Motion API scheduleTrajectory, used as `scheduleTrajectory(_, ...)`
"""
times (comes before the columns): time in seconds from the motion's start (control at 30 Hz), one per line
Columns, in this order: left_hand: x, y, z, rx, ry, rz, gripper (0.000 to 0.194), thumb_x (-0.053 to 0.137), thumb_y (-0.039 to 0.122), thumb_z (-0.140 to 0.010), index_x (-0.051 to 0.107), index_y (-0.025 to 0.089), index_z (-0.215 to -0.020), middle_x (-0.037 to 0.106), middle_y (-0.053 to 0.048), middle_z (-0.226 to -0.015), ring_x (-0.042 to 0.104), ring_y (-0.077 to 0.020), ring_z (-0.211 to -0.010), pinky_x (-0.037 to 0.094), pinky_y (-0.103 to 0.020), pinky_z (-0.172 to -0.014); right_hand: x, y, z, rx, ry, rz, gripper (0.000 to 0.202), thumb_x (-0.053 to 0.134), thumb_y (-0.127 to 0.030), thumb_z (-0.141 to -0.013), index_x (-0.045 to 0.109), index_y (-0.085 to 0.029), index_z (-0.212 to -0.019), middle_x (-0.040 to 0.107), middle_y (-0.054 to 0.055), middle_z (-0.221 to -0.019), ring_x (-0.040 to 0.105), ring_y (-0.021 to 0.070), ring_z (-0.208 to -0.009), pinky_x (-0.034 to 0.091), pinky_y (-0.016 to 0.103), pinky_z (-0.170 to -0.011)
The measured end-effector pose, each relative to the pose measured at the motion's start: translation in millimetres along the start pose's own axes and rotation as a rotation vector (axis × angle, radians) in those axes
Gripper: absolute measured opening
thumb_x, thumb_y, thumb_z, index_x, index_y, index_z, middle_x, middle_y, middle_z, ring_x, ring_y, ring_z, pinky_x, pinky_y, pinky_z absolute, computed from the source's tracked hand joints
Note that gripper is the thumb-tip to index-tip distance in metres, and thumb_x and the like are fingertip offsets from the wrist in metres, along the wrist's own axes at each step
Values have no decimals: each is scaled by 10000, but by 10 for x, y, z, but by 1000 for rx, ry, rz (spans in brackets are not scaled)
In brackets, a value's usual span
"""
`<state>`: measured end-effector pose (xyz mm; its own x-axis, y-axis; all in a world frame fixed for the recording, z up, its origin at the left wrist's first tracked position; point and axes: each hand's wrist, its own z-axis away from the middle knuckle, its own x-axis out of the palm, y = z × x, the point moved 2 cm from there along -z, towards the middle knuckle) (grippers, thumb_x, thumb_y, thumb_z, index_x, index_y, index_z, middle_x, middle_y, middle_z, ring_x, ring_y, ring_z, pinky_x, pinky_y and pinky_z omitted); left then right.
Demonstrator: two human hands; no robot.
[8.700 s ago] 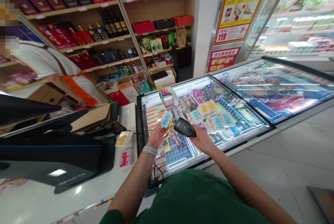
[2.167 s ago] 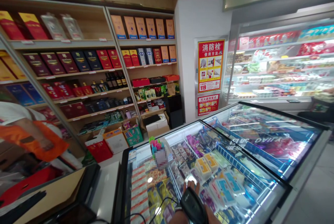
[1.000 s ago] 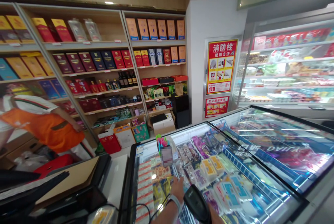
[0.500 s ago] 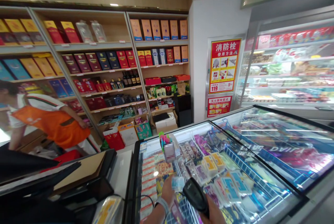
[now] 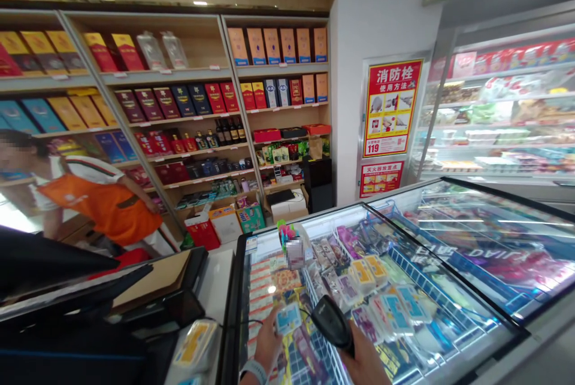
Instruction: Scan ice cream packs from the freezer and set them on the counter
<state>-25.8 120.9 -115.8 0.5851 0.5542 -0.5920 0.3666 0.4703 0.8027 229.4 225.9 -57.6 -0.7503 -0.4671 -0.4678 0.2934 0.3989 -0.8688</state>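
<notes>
Co-worker in orange apron (image 5: 101, 208) far left by shelves. POS monitor (image 5: 58, 271) left of grip. L hand (image 5: 268, 343) clamped on 1 small blue-white packet (image 5: 288, 318), raised over freezer glass lid (image 5: 404, 289). Just right of packet: R hand (image 5: 363, 364) gripping black barcode scanner (image 5: 331, 323), head near packet.

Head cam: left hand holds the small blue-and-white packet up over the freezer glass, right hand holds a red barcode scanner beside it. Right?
Not quite: the barcode scanner in the right hand is black, not red, as the head view shows. The rest stands: the left hand holds the small blue-and-white packet up over the freezer glass, with the scanner beside it.
</notes>
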Motion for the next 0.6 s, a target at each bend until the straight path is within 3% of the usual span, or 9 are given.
scheduleTrajectory(0.1,-10,-118,56,20,-35,32,768,453,-72,-526,598,255,-1205,681,-17,-1142,654,-193,-1024,533,-257,-838,-28,-92,28,-1,-11,-4,415,506,-180,-697,579,-171,-1106,686,107,-1020,643,261,-971,490,353,-848)
scheduleTrajectory(0.2,-41,-169,108,26,5,15,735,470,-79,-545,592,223,-1203,675,-34,-1148,655,-182,-1019,520,-236,-851,-54,-185,46,3,-18,0,374,506,-166,-710,592,-178,-1074,688,96,-993,646,253,-951,488,349,-836)
scheduleTrajectory(0.37,-133,-55,229,36,7,4,682,512,-47,-590,563,220,-1216,719,2,-959,683,-156,-843,536,-235,-750,-110,-320,64,8,-51,4,349,512,-177,-716,592,-185,-1055,679,99,-1014,633,260,-979,483,369,-857)
scheduleTrajectory(0.6,-267,66,276,88,87,29,624,576,39,-651,520,211,-1248,688,-17,-1023,653,-137,-819,512,-261,-797,-135,-405,108,43,-107,38,325,498,-194,-733,558,-187,-1052,666,87,-954,635,252,-898,488,375,-809)
